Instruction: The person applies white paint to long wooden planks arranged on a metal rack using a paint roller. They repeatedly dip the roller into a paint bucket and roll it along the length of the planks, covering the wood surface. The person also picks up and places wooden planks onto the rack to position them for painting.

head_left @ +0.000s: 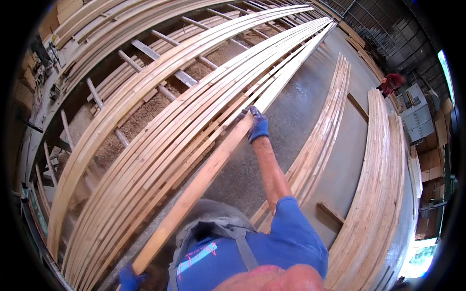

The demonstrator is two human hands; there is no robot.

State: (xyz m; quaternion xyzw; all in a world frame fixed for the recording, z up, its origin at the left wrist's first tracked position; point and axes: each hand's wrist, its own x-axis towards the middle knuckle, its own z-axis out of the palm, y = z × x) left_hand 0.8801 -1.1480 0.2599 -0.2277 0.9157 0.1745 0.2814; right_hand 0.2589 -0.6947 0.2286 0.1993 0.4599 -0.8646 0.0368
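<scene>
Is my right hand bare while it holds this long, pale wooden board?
No, the right hand gripping the wooden board wears a blue glove.

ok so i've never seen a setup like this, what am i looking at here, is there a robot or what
No robot: these are a person's own two hands, in blue gloves. The single picture comes from a wide fisheye camera worn on the person's head and looking down, so straight lumber looks bent. The right hand grips a long wooden board; the left hand is at its near end, though its grip is hard to make out. Left of it, a row of long boards lies beside a frame's crossbars. To the right, another stack of boards lies low over the floor.
</scene>
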